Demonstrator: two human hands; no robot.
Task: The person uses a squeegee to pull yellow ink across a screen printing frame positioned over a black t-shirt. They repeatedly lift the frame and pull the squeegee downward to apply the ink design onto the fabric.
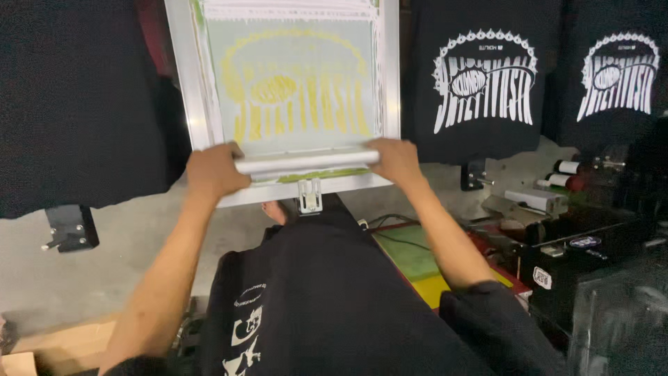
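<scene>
At nine o'clock the left hand (214, 172) clenched one end of the squeegee (306, 161), which lay across the near edge of the printing screen (292, 83); at three o'clock the right hand (395, 160) gripped the other end. Uneven pressure between the hands could have smeared the yellow-green ink, spoiling a print like that on the black T-shirt (483, 76) at two o'clock.

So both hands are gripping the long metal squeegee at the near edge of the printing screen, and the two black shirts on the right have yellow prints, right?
Not quite: the head view shows white prints on the two black printed shirts. The rest holds: left hand and right hand grip the long metal squeegee at the near edge of the aluminium-framed printing screen.
</scene>
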